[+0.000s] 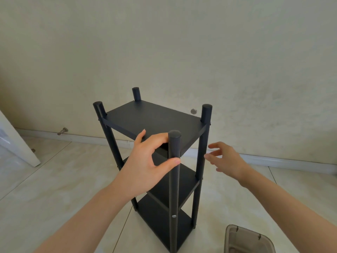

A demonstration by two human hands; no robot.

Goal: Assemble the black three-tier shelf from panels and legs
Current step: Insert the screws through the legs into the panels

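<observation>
Left hand [145, 161] fingers [160, 139] and thumb pinch the shelf's [155, 119] near leg [173, 189]; right hand [227, 161], fingers spread loose, hovers at its three o'clock.

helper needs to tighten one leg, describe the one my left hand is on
Start at the black three-tier shelf on the pale tiled floor. Take the round black corner leg nearest the camera, gripped by the left hand near its top. Only it shows a silver screw head lower down.
</observation>
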